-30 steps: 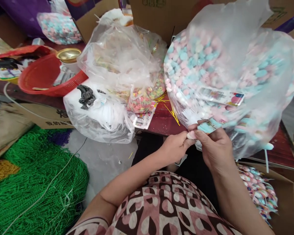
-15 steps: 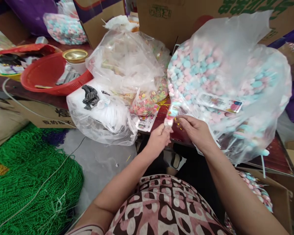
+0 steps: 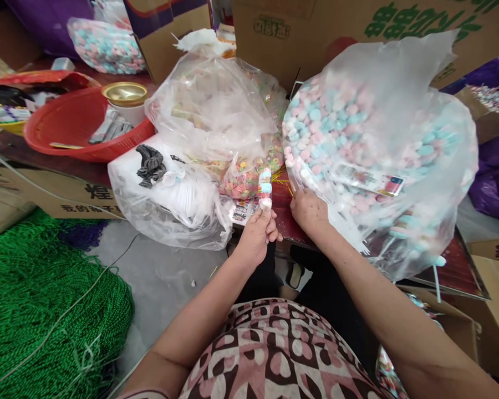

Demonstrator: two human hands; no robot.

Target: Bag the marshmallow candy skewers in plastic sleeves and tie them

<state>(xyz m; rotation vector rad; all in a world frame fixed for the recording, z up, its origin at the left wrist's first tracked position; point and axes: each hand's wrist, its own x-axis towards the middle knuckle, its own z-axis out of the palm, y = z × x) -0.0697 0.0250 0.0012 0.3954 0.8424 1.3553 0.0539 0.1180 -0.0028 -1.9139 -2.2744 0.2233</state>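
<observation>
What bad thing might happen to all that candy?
The big bag of pink and blue candy bulges past the table edge, so it may slide off, with only the right hand against its bottom. The left hand pinches the candy stick just by its lower end, so it might tip or drop to the floor.

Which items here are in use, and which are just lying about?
In use: candy skewer in left hand; big bag of pastel candies at right hand.
Lying about: red basin, gold-lidded jar, green cord pile, bag of ring candies.
</observation>
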